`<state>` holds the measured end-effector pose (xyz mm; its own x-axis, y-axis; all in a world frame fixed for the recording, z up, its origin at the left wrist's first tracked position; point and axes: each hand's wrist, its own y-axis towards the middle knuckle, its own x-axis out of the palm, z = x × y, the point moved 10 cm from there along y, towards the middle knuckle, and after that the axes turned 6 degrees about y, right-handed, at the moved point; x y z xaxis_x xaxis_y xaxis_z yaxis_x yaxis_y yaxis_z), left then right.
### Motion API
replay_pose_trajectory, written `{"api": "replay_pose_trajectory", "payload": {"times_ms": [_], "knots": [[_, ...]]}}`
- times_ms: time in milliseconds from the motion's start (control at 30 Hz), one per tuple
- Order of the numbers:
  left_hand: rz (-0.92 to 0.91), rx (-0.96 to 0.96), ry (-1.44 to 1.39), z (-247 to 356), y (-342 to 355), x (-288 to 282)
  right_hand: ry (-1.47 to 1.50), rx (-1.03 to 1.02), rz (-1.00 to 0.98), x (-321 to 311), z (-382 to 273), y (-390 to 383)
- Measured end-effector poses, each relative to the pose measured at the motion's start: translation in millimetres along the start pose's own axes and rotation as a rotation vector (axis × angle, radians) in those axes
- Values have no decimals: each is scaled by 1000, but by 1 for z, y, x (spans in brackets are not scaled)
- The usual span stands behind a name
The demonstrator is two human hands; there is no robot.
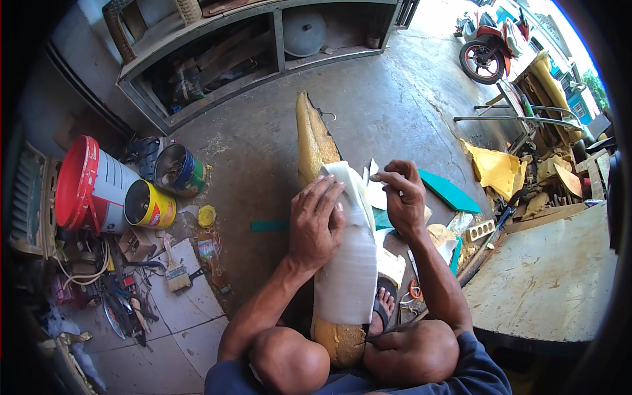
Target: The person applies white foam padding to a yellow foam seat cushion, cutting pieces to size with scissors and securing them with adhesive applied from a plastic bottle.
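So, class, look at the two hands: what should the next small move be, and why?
I would probably smooth the right edge of the white sheet down onto the yellow foam with the right hand. The left hand lies on the sheet near its far end, so it could steady it, while the right hand's bent fingers are just beside that edge.

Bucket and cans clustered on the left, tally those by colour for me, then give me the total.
Red-and-white bucket: 1
Yellow can: 1
Blue-and-green can: 1
Total: 3
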<state>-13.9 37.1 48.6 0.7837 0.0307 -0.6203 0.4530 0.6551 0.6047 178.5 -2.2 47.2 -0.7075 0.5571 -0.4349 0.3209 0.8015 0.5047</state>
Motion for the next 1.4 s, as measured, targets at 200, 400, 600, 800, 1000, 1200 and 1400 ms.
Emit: {"api": "replay_pose_trajectory", "payload": {"times_ms": [200, 400, 600, 800, 1000, 1200, 1400], "knots": [[221, -442, 159, -119, -52, -39, 227, 331, 191, -52, 34, -42], [-110, -1274, 1015, -295, -258, -87, 342, 404, 225, -56, 26, -44], [-34, -1431, 497, -364, -335, -114, 452, 334, 88, -26, -28, -14], [627, -1091, -1213, -236, -146, -108, 785, 599, -396, 50, -87, -31], [673, -722, -1424, -160, -37, -148, 934, 800, -880, 141, -143, -90], [693, -711, -1418, -136, -40, -148, 1170, 1020, -812, 161, -143, -107], [717, -720, -1215, -119, -41, -148, 1306, 1054, -826, 162, -145, -117]]}}
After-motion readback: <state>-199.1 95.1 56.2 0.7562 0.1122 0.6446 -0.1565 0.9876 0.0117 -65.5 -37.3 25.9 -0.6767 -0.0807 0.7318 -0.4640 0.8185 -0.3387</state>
